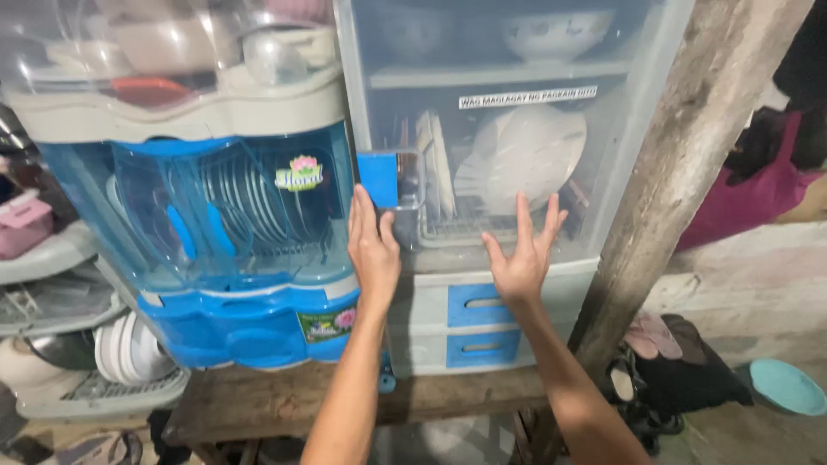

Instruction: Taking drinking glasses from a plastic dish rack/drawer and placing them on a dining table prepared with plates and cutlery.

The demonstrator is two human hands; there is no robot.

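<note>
My left hand (372,245) lies flat, fingers together, against the clear door of a white-and-blue plastic dish cabinet (508,138), just below its blue handle (377,178). My right hand (521,254) presses on the same door with fingers spread, lower right of the handle. Neither hand holds anything. Behind the door, white plates (525,155) stand on edge in a rack. Bowls sit on the shelf above. Two blue-fronted drawers (482,323) are under my hands.
A blue dish drainer with a clear cover (233,224) full of plates stands at the left on the same wooden bench (258,400). A wooden post (680,164) rises at the right. Grey racks with dishes (77,344) are far left; sandals (659,336) and a teal bowl (786,386) lie on the floor.
</note>
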